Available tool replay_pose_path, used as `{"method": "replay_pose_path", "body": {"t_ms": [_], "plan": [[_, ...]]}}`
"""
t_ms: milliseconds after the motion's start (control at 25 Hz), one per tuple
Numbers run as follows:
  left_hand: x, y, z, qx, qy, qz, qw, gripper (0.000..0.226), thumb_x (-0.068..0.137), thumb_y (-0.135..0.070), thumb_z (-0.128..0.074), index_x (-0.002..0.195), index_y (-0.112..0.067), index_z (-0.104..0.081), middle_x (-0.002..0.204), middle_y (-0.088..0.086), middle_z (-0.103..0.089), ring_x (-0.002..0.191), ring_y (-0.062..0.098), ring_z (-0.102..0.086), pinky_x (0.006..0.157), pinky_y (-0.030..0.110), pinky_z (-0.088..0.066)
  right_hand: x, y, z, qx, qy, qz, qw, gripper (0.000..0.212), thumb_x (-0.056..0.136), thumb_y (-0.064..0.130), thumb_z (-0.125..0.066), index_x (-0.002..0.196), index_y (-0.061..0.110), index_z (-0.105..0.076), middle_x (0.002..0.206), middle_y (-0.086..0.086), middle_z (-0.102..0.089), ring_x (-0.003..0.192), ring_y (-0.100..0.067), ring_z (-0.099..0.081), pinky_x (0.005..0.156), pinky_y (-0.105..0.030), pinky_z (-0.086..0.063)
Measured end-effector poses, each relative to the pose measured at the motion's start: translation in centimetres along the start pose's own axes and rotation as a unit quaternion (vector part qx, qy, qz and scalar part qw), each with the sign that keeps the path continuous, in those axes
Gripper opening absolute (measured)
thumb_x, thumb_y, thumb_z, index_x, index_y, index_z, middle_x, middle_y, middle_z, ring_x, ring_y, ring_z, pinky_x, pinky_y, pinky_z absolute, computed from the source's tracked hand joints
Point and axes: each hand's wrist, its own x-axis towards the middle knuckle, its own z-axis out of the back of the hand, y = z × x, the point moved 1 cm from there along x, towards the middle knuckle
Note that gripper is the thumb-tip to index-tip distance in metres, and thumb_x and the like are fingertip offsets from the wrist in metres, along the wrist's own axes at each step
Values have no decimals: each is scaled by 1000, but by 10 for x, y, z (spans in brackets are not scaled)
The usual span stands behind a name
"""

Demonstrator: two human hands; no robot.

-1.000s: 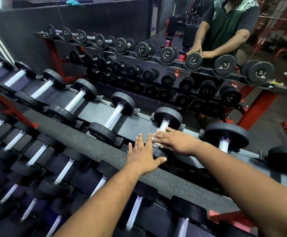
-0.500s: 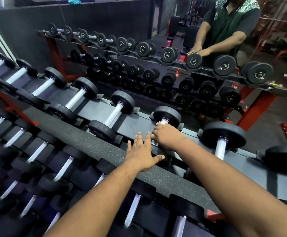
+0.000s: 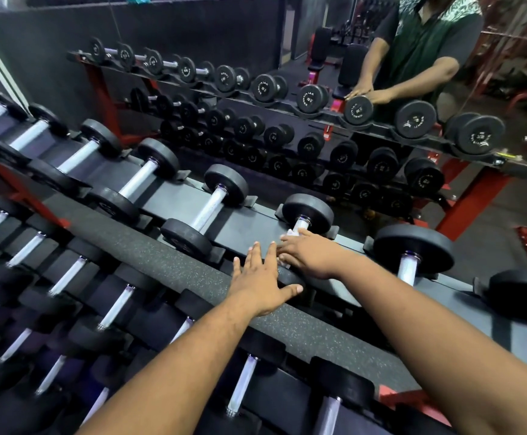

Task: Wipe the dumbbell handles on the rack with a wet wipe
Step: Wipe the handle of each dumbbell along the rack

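Observation:
A row of black dumbbells with pale metal handles lies on the top shelf of the rack [image 3: 255, 233]. My right hand [image 3: 310, 252] is wrapped round the handle of one dumbbell [image 3: 307, 213], pressing a white wet wipe [image 3: 296, 231] against it; a corner of the wipe shows above my fingers. Most of that handle is hidden under the hand. My left hand [image 3: 263, 279] lies flat with fingers spread on the near black head of the same dumbbell and the speckled rubber strip [image 3: 161, 271].
Neighbouring dumbbells lie left [image 3: 207, 210] and right [image 3: 409, 262] of the one I hold. Lower shelves hold several more dumbbells. A mirror ahead reflects the rack and a person [image 3: 419, 51] in a dark green shirt. Red frame legs [image 3: 466, 205] stand at right.
My right hand has slid a little up the handle toward the far head, then settled. My left hand has stayed planted in the same spot.

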Motion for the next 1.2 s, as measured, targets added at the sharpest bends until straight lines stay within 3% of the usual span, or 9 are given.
{"method": "replay_pose_path", "body": {"t_ms": [120, 320, 480, 640, 840, 1000, 1200], "plan": [[1, 0, 1, -4, 5, -1, 1000, 111, 87, -79, -47, 157, -27, 22, 166, 13, 22, 155, 26, 17, 125, 55, 3, -16, -2, -2, 42, -28, -69, 996, 51, 107, 37, -35, 156, 21, -32, 166, 1, -21, 154, -18, -12, 121, -44, -15], [0, -2, -1, 0, 3, 1, 1000, 112, 87, -78, -47, 157, -26, 23, 165, 14, 23, 154, 27, 17, 125, 55, 2, -19, 8, 0, 81, 16, 0, 997, 49, 105, 23, -41, 154, 22, -36, 164, 2, -27, 153, -16, -17, 120, -39, -14], [0, -2, 1, 3, 9, 3, 1000, 111, 88, -78, -46, 156, -26, 25, 164, 13, 25, 154, 26, 18, 125, 55, 4, -16, 1, -2, 58, -34, -145, 987, 75, 94, 2, -46, 160, 19, -14, 168, -1, -2, 155, -20, -5, 121, -50, -21], [1, 0, -2, 0, -3, -5, 1000, 111, 87, -78, -46, 157, -27, 23, 165, 13, 23, 154, 27, 16, 125, 55, 3, -27, 22, -13, 94, -1, -68, 993, 68, 97, 10, -51, 159, 23, -25, 168, 2, -10, 154, -16, -11, 121, -42, -24], [0, -1, 0, -3, -11, -4, 1000, 112, 87, -78, -48, 157, -26, 22, 166, 14, 22, 155, 27, 13, 125, 53, 6, -6, 21, -17, 163, -91, -199, 962, 70, 95, -2, -41, 159, 17, -21, 168, -3, -2, 155, -21, -2, 122, -42, -21], [1, 2, -3, -5, -15, -7, 1000, 111, 88, -76, -49, 158, -26, 22, 166, 14, 21, 155, 26, 14, 125, 54, 4, -18, 27, -30, 155, -48, -138, 977, 59, 98, 9, -50, 152, 29, -39, 166, 6, -14, 154, -15, -12, 119, -43, -29], [-1, 0, -2, -10, -15, -7, 1000, 113, 87, -78, -48, 157, -26, 23, 166, 14, 22, 155, 27, 14, 125, 52, 6, -11, 20, -32, 193, -124, -194, 954, 65, 99, 4, -42, 158, 24, -25, 168, 5, -5, 154, -17, -2, 122, -44, -22]]}}
